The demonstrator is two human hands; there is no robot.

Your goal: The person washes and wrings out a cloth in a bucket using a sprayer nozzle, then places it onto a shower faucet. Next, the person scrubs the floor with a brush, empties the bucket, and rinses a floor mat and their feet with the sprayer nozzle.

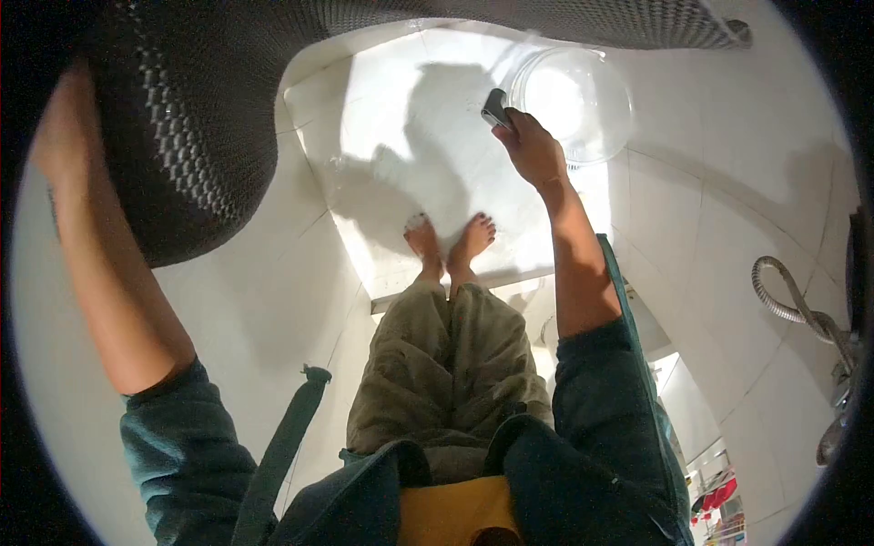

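A large dark grey textured sheet (209, 82), with rows of raised or open mesh, hangs across the top and upper left. My left hand (68, 123) is at its left edge, and the fingers are hidden by the sheet and the dark rim of the view. My right hand (535, 150) is closed around a short grey handle-like piece (494, 107); what it belongs to is unclear. Just beyond that hand, a clear round tub (614, 114) stands on the white floor.
My bare feet (446, 241) stand on the wet-looking white floor (382, 100). White tiled walls (674, 173) rise on both sides. A metal shower hose (774, 282) and tap (833, 428) are on the right wall. A green strap (291, 428) dangles by my left sleeve.
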